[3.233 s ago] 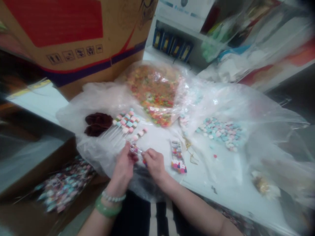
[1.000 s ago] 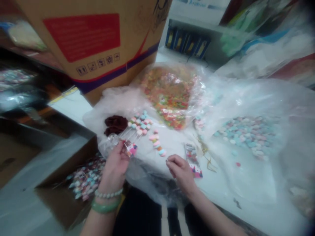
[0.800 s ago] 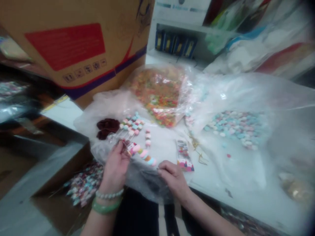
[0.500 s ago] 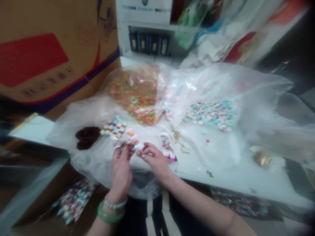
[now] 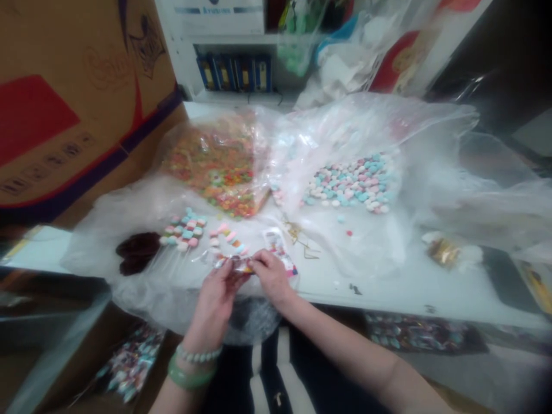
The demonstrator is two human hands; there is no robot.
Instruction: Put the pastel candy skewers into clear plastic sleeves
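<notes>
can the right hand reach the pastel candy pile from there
Probably yes, once the right hand lets go of the small wrapped item. Only a flat printed card and gold twist ties lie before the pastel candy pile; neither blocks it. Clear plastic may cover it.

At eleven o'clock we see gummy candies (image 5: 211,172) in orange, green, red and yellow. At two, the marshmallow pieces (image 5: 349,185) run pastel pink, teal and white. At ten, the cardboard carton (image 5: 56,144) shows a red panel above a purple stripe. At seven, the small packet (image 5: 235,265) flashes red and yellow; at six, the trousers (image 5: 276,368) are black with white stripes.
</notes>
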